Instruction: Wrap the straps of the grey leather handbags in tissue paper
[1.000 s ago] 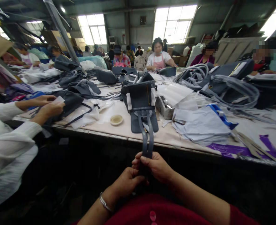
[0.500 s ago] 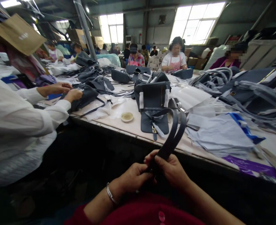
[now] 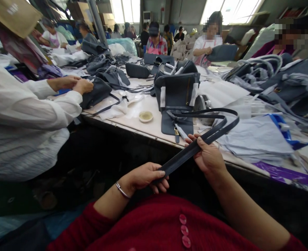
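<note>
A long dark blue bag strap (image 3: 181, 158), folded double, stretches between my two hands in front of the table edge. My left hand (image 3: 147, 176) is closed on its lower end, thumb on top. Farther up, my right hand (image 3: 207, 153) pinches the doubled lengths between thumb and fingers. Beyond it the strap loops out to the right and runs back over the table toward a dark blue handbag (image 3: 176, 90). The bag's flap (image 3: 169, 123) hangs forward on the tabletop, with a gold-coloured buckle (image 3: 176, 131) on a short tab.
A small round dish (image 3: 145, 117) sits left of the flap. White sheets (image 3: 255, 139) and a blue tray (image 3: 280, 127) lie to the right, below piled straps (image 3: 263, 69). At left, a co-worker in a white sleeve (image 3: 38, 101) handles another dark bag (image 3: 96, 92).
My hands have moved apart along the strap, the right one up and to the right. The strap, upright in a loop before, now slants and extends rightward. The view has tilted down.
</note>
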`<state>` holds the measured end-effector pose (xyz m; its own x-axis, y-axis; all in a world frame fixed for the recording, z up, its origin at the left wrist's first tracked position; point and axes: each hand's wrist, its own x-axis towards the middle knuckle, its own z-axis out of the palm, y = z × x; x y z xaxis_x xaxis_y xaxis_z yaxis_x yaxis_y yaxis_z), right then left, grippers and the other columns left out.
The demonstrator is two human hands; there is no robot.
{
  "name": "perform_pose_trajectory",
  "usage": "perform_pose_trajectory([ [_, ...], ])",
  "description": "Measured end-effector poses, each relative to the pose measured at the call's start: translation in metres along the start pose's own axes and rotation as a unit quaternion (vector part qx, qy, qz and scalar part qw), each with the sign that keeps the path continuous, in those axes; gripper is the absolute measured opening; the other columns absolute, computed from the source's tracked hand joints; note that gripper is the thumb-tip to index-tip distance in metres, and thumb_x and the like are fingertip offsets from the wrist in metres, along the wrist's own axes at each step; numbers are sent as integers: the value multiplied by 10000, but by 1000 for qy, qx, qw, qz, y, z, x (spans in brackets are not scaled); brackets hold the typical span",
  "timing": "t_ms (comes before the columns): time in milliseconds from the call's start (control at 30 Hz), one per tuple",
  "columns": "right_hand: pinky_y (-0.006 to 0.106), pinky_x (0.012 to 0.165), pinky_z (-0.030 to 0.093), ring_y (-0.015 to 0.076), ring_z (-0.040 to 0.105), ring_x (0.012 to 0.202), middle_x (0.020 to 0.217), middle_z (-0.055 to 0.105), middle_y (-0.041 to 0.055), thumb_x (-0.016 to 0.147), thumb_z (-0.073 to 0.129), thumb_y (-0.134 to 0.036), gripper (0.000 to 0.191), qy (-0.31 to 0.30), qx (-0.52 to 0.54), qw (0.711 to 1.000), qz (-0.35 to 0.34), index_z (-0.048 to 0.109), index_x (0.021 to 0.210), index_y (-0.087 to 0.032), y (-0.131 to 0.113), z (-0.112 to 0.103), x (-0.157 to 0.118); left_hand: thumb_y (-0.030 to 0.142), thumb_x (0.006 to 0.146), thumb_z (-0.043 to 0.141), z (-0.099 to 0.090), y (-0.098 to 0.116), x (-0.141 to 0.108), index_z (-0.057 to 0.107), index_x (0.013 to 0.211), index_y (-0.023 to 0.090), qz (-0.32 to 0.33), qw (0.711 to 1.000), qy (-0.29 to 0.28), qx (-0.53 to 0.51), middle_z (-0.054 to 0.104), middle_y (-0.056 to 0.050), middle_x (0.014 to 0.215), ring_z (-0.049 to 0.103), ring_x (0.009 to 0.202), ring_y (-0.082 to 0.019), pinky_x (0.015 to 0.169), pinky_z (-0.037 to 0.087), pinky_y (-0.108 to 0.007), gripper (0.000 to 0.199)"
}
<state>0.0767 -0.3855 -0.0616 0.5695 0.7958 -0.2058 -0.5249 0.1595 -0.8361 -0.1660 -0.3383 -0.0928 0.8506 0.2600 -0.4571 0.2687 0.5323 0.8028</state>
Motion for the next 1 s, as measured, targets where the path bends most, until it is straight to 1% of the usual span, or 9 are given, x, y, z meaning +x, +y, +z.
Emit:
perform_pose_trajectory([
  [100, 394, 860, 586, 229, 737, 909, 980, 771, 54, 791, 756, -286, 235, -37, -5, 999, 18, 670, 996, -209, 5, 2, -8, 477, 815, 681, -3, 1, 1, 624, 942, 125, 2, 1000, 1, -16, 697, -56, 728, 655, 554, -120, 471, 490, -181, 378],
  [267, 400, 873, 566, 248, 730, 930, 987, 773, 85, 789, 770, -369, 306, -171, -65, 977, 107, 692, 1030, -198, 34, 21, -48, 495, 823, 647, 3, 3, 10, 600, 924, 134, 32, 999, 15, -1, 681, -40, 705, 631, 526, -103, 467, 467, -169, 377],
  [367, 395, 863, 566, 252, 728, 931, 977, 772, 83, 792, 768, -378, 269, -166, -75, 980, 83, 706, 982, -197, 39, 23, -51, 459, 845, 606, 4, -2, 12, 590, 894, 148, 32, 998, 27, 44, 634, -1, 655, 591, 499, -96, 493, 470, -197, 315],
  [500, 398, 879, 565, 253, 729, 938, 979, 773, 64, 763, 794, -376, 270, -103, -49, 993, 37, 703, 962, -218, 24, 10, -27, 348, 860, 558, -13, -2, 11, 599, 826, 163, 29, 978, 75, 192, 588, 28, 599, 551, 485, -101, 501, 448, -214, 193],
  [600, 416, 907, 556, 271, 724, 967, 1003, 773, 76, 756, 796, -406, 322, -75, -75, 994, 22, 691, 994, -216, 24, -2, -14, 329, 906, 496, -43, 20, 17, 650, 841, 171, 132, 902, 197, 361, 667, -24, 714, 621, 655, -142, 654, 507, -263, 230],
  [700, 459, 904, 558, 305, 729, 951, 1007, 771, 109, 735, 800, -458, 401, -76, -118, 989, 39, 688, 1008, -187, 40, -10, -17, 371, 910, 533, -82, 58, 38, 685, 1089, 200, 231, 744, 372, 504, 665, -119, 1153, 588, 1125, -244, 1019, 435, -380, 290],
  [767, 478, 900, 560, 326, 728, 951, 1007, 771, 128, 714, 806, -488, 448, -81, -130, 987, 57, 690, 1009, -171, 55, -14, -22, 424, 863, 608, -110, 83, 59, 605, 1288, 228, 195, 666, 460, 554, 478, -151, 1444, 374, 1377, -328, 1144, 291, -473, 469],
  [900, 484, 893, 567, 356, 727, 953, 972, 778, 147, 615, 859, -517, 542, -69, -126, 984, 101, 703, 991, -159, 74, -28, -23, 526, 868, 554, -152, 110, 102, 525, 1377, 227, 50, 642, 522, 560, 254, -168, 1592, 188, 1460, -408, 1132, 221, -610, 592],
  [1000, 458, 845, 589, 354, 737, 914, 940, 784, 146, 561, 878, -530, 574, -35, -118, 986, 114, 702, 966, -163, 79, -39, -17, 474, 904, 510, -166, 113, 124, 607, 1273, 261, 52, 635, 521, 568, 310, -125, 1579, 194, 1463, -377, 1138, 178, -623, 437],
])
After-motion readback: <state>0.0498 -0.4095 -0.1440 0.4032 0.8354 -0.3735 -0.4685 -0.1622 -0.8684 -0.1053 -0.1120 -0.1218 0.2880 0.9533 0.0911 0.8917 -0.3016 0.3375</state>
